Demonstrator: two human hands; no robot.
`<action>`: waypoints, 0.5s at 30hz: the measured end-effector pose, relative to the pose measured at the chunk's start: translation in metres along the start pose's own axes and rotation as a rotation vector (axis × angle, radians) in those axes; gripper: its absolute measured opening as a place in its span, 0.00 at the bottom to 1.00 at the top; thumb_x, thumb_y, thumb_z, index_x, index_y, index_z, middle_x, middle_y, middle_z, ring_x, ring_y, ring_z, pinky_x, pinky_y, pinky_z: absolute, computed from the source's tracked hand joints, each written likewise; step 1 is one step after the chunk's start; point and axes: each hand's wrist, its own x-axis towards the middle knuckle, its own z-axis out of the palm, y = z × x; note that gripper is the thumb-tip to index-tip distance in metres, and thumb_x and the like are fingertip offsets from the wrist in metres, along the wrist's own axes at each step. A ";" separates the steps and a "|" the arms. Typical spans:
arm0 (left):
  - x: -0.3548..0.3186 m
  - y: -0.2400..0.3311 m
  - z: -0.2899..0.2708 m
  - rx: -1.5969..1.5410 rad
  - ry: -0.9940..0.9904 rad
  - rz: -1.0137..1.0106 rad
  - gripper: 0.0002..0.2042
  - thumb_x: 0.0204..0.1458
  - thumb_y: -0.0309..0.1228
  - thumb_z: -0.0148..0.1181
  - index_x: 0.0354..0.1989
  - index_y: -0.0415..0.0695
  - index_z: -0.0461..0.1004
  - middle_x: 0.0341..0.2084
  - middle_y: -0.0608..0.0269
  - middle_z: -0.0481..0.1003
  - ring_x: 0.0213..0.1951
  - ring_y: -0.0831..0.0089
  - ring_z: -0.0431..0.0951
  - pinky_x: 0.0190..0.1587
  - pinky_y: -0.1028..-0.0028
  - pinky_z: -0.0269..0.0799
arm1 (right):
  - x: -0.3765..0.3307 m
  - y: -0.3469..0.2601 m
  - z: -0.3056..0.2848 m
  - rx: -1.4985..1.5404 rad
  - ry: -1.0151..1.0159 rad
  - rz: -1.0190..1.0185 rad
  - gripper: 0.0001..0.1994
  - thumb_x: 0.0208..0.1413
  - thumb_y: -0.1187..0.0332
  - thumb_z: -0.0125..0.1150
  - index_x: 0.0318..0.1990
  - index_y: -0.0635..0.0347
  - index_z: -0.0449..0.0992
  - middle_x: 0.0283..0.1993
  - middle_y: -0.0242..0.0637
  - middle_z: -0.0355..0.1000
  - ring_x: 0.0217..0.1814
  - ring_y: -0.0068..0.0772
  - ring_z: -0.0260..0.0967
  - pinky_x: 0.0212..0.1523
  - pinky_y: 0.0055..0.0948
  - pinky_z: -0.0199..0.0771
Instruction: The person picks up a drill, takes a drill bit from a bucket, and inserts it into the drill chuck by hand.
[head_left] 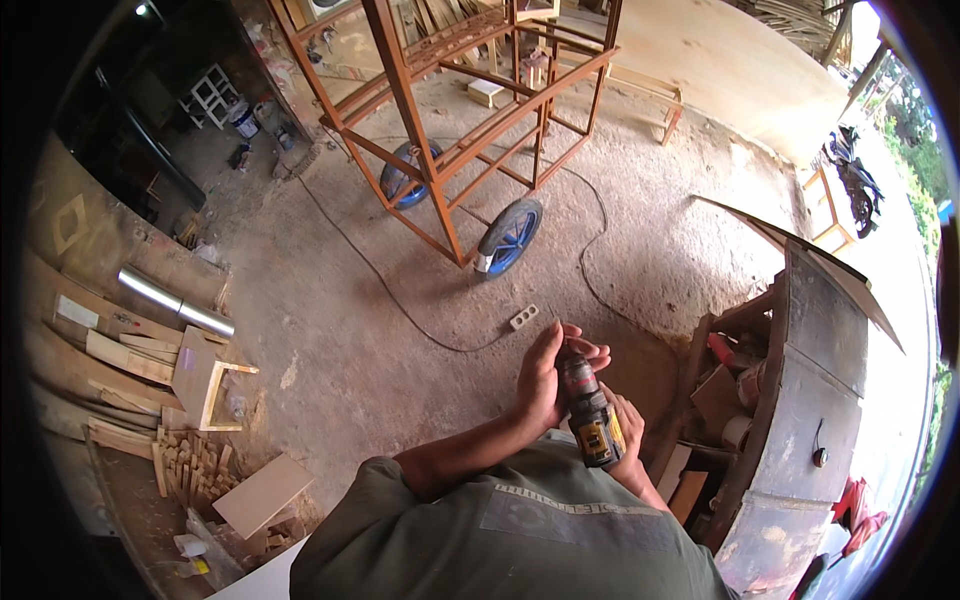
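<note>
A yellow-and-black cordless drill (pixel 592 425) is held close to my torso, its chuck end pointing away from me. My right hand (pixel 628 432) wraps round it from the right side, mostly hidden behind the drill body. At the front end, my left hand (pixel 543 378) curls its thumb and fingers around the tip of the chuck. Whatever lies between those fingers is too small and covered to make out. Past my fingertips, a white multi-socket extension block (pixel 523 318) lies on the floor.
A brown metal frame cart (pixel 447 205) on blue-rimmed wheels (pixel 510 240) stands ahead. A dark cable (pixel 385 285) curves across the concrete floor. To my right is a worn cabinet (pixel 805 400) with cluttered shelves. Wood offcuts (pixel 190 465) and boards are heaped at left.
</note>
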 end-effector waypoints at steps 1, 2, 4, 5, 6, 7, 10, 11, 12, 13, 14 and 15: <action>0.009 0.002 0.000 0.019 -0.028 0.032 0.16 0.65 0.44 0.47 0.43 0.40 0.67 0.29 0.52 0.78 0.41 0.56 0.80 0.52 0.56 0.76 | 0.011 0.006 0.001 0.009 0.005 -0.020 0.34 0.36 0.67 0.70 0.56 0.68 0.70 0.35 0.43 0.72 0.31 0.43 0.71 0.34 0.36 0.69; 0.017 0.003 0.003 0.011 -0.036 0.037 0.17 0.65 0.45 0.47 0.44 0.41 0.67 0.30 0.52 0.78 0.42 0.56 0.80 0.52 0.55 0.75 | 0.022 0.012 0.001 0.020 0.006 -0.042 0.34 0.36 0.67 0.70 0.56 0.69 0.70 0.35 0.43 0.72 0.31 0.43 0.70 0.33 0.36 0.69; 0.032 0.011 0.012 0.005 -0.058 0.075 0.19 0.65 0.47 0.45 0.46 0.42 0.67 0.31 0.52 0.79 0.43 0.55 0.80 0.53 0.55 0.74 | 0.041 0.030 0.004 0.063 0.001 -0.092 0.34 0.36 0.67 0.70 0.56 0.70 0.70 0.34 0.43 0.72 0.30 0.42 0.70 0.33 0.36 0.68; 0.041 0.012 0.010 -0.014 -0.057 0.071 0.20 0.66 0.47 0.43 0.45 0.41 0.68 0.33 0.50 0.79 0.45 0.54 0.80 0.54 0.54 0.73 | 0.049 0.041 0.006 0.090 -0.010 -0.108 0.34 0.36 0.67 0.70 0.56 0.70 0.70 0.33 0.43 0.71 0.30 0.42 0.69 0.32 0.35 0.67; 0.046 0.018 0.011 -0.015 -0.079 0.108 0.20 0.66 0.47 0.43 0.44 0.41 0.69 0.33 0.50 0.79 0.45 0.54 0.80 0.54 0.54 0.73 | 0.060 0.048 0.009 0.122 -0.025 -0.135 0.34 0.37 0.66 0.70 0.56 0.71 0.70 0.33 0.43 0.71 0.30 0.42 0.69 0.32 0.35 0.67; 0.053 0.023 0.014 -0.011 -0.116 0.133 0.20 0.66 0.47 0.43 0.44 0.41 0.69 0.33 0.50 0.79 0.46 0.54 0.79 0.54 0.54 0.73 | 0.070 0.056 0.008 0.120 -0.041 -0.158 0.34 0.37 0.66 0.70 0.56 0.71 0.70 0.32 0.43 0.70 0.30 0.42 0.69 0.32 0.35 0.67; 0.081 0.031 0.028 0.020 -0.071 0.215 0.20 0.65 0.47 0.43 0.39 0.41 0.72 0.31 0.49 0.80 0.42 0.55 0.81 0.53 0.55 0.74 | 0.109 0.088 0.004 0.141 -0.092 -0.259 0.34 0.37 0.65 0.71 0.55 0.73 0.70 0.30 0.41 0.69 0.28 0.41 0.67 0.31 0.35 0.65; 0.092 0.033 0.029 0.043 -0.050 0.243 0.20 0.65 0.47 0.44 0.39 0.41 0.72 0.30 0.49 0.80 0.40 0.55 0.82 0.52 0.55 0.75 | 0.128 0.098 0.003 0.150 -0.096 -0.315 0.35 0.37 0.65 0.71 0.55 0.73 0.70 0.30 0.41 0.68 0.27 0.41 0.66 0.30 0.35 0.64; 0.105 0.035 0.032 0.067 -0.033 0.265 0.20 0.65 0.46 0.44 0.39 0.41 0.72 0.29 0.49 0.80 0.39 0.55 0.82 0.51 0.55 0.75 | 0.144 0.109 -0.001 0.156 -0.095 -0.370 0.35 0.36 0.64 0.71 0.55 0.73 0.70 0.29 0.40 0.68 0.27 0.40 0.66 0.30 0.36 0.63; 0.117 0.036 0.035 0.126 0.003 0.293 0.18 0.66 0.44 0.45 0.38 0.41 0.72 0.28 0.49 0.80 0.36 0.56 0.83 0.48 0.56 0.77 | 0.155 0.120 -0.007 0.132 -0.139 -0.389 0.35 0.36 0.64 0.70 0.55 0.73 0.71 0.29 0.40 0.67 0.26 0.39 0.65 0.29 0.35 0.62; 0.126 0.037 0.039 0.140 0.021 0.315 0.17 0.66 0.43 0.45 0.38 0.41 0.72 0.27 0.49 0.80 0.36 0.56 0.83 0.48 0.56 0.77 | 0.167 0.130 -0.011 0.133 -0.154 -0.415 0.35 0.36 0.64 0.70 0.55 0.73 0.71 0.29 0.39 0.68 0.26 0.39 0.65 0.29 0.35 0.62; 0.134 0.037 0.045 0.151 0.037 0.336 0.17 0.66 0.43 0.46 0.37 0.40 0.72 0.27 0.49 0.80 0.35 0.56 0.83 0.47 0.57 0.77 | 0.178 0.139 -0.016 0.131 -0.171 -0.442 0.35 0.36 0.64 0.70 0.55 0.73 0.71 0.29 0.39 0.68 0.26 0.38 0.65 0.29 0.35 0.61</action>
